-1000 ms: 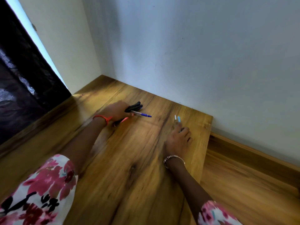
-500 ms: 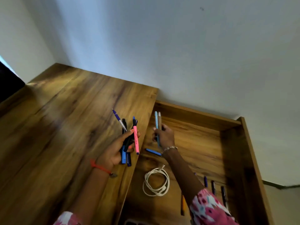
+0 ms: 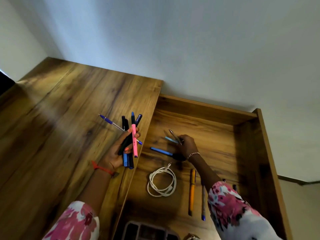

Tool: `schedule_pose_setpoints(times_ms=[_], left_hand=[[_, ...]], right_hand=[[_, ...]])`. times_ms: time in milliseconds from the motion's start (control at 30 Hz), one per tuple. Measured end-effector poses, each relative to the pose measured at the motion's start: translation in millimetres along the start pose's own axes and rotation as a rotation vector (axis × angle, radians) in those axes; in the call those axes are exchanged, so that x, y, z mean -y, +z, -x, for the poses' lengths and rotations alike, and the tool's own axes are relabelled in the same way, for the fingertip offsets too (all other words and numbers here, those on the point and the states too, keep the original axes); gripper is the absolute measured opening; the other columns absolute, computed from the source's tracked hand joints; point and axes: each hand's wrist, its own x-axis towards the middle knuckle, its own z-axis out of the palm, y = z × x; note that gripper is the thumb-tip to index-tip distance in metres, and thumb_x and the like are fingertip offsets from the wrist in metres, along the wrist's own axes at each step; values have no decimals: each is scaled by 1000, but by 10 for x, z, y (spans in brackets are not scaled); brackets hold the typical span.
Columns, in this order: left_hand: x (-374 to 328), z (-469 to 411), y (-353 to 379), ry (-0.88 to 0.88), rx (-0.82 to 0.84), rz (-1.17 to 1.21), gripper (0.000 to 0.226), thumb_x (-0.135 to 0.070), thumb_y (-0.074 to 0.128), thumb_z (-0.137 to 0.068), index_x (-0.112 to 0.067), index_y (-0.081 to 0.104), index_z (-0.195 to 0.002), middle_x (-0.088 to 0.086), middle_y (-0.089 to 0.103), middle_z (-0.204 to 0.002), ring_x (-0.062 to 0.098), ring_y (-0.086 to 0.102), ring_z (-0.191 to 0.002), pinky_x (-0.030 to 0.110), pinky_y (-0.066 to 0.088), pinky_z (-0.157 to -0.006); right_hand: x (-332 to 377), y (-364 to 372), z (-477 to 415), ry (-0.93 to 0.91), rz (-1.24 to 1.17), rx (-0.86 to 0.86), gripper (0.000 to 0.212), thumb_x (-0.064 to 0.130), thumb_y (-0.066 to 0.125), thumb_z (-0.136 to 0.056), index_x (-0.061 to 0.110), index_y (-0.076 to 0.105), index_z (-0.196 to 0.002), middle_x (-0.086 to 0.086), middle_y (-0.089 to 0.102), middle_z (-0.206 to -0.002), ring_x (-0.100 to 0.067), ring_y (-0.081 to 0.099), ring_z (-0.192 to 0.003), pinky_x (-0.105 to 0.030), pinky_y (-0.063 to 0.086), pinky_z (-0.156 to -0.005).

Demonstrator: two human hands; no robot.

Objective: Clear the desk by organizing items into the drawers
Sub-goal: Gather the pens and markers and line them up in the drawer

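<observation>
1. Clenched in the left hand point(image 3: 117, 153) – a fan of pens point(image 3: 132, 135), above the desk point(image 3: 69, 118) edge.
2. Pinched by the right hand point(image 3: 187, 144) – two pens point(image 3: 173, 135), low inside the open drawer point(image 3: 245, 144).
3. Lying on the drawer floor nearby: blue pen point(image 3: 161, 151), white cable point(image 3: 162, 182).

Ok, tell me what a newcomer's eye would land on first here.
First, the left hand gripping a fanned bunch of pens, a pink highlighter among them, above the right edge of the desk. Next, the right hand down in the open drawer, pinching two more pens. Nearer the person, a coiled white cable and an orange pen lie on the drawer floor.
</observation>
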Motion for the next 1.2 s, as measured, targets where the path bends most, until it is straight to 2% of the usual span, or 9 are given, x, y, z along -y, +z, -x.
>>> schedule_pose_setpoints(times_ms=[233,367,533,800,867,933,1000,1033,1200], left_hand=[[-41,-70,-86,-36,61,18,37,-27,90,-54,-12,68,-80,-1,61,-65,4,41,-28,11,36,-29],[-43,-86,-116,-49,83,4,34,-28,88,-57,-13,69,-80,-1,62,-66,4,42,-28,11,36,-30],[-50,-96,-143,-60,93,-3,33,-27,87,-59,-12,69,-82,0,62,-66,4,43,-29,11,38,-30],[-50,-125,-190,-72,113,-16,31,-28,86,-62,-13,67,-82,-1,62,-67,4,43,-29,11,37,-31],[-52,-126,-199,-64,105,-24,32,-30,86,-61,-15,68,-83,-2,62,-68,4,43,-29,11,37,-31],[-56,-129,-205,-61,119,-19,30,-31,84,-64,-17,68,-85,-2,63,-70,4,44,-31,10,38,-32],[-60,-131,-206,-58,134,-28,27,-35,81,-67,-20,68,-85,-3,63,-71,4,46,-33,8,38,-34],[-59,-128,-205,-58,127,-39,28,-37,82,-66,-21,68,-85,-3,63,-70,4,46,-33,8,38,-34],[-41,-106,-199,-18,28,-100,39,-44,87,-54,-25,74,-84,-5,63,-62,2,44,-32,10,39,-33]], right_hand=[[80,141,-283,-139,300,181,28,7,49,-88,4,61,-113,-20,58,-116,-34,50,-110,-36,41,-90],[78,99,-323,-175,275,207,28,11,54,-87,6,64,-113,-21,56,-112,-35,49,-108,-37,42,-87],[123,-20,-494,-150,309,82,34,20,49,-92,17,55,-126,-15,52,-117,-32,43,-115,-39,35,-93],[76,33,-687,-52,444,249,34,15,48,-92,14,54,-126,-17,39,-131,-36,32,-122,-43,29,-102],[142,13,-637,-53,331,104,30,14,51,-91,10,60,-119,-18,44,-126,-35,36,-119,-41,33,-99],[363,-66,-563,-8,34,-226,26,10,55,-88,5,63,-113,-19,52,-116,-30,48,-109,-33,40,-89],[757,-212,-415,-1,-349,-498,19,12,63,-84,5,68,-101,-14,63,-100,-17,56,-88,-19,43,-70],[962,-295,-323,-30,-503,-496,14,15,66,-82,7,70,-93,-8,67,-88,-11,57,-75,-15,43,-61],[1634,-421,210,-186,-508,199,22,28,71,-77,6,67,-74,2,62,-59,2,52,-37,-8,36,-36]])
